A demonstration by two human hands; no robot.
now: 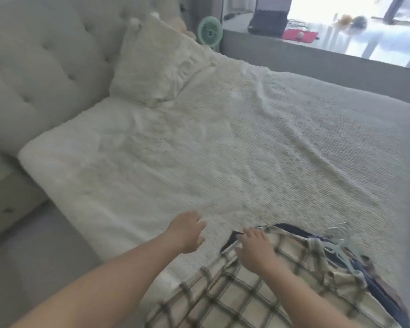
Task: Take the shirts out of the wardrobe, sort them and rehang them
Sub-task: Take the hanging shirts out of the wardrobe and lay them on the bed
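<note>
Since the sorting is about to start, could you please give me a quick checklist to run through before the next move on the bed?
1. Shirts out of the wardrobe: ok, a plaid shirt lies on the bed over a dark navy garment.
2. Left hand free: ok, fingers relaxed, holding nothing, over the bedspread.
3. Right hand free: ok, open fingers rest on the plaid shirt.
4. Hangers off the shirts: cannot tell, pale green hangers sit tangled in the pile.
5. Room to sort: ok, the spread beyond the pile is bare up to the pillow.
6. Number of shirts in the pile: cannot tell, layers overlap.
</note>
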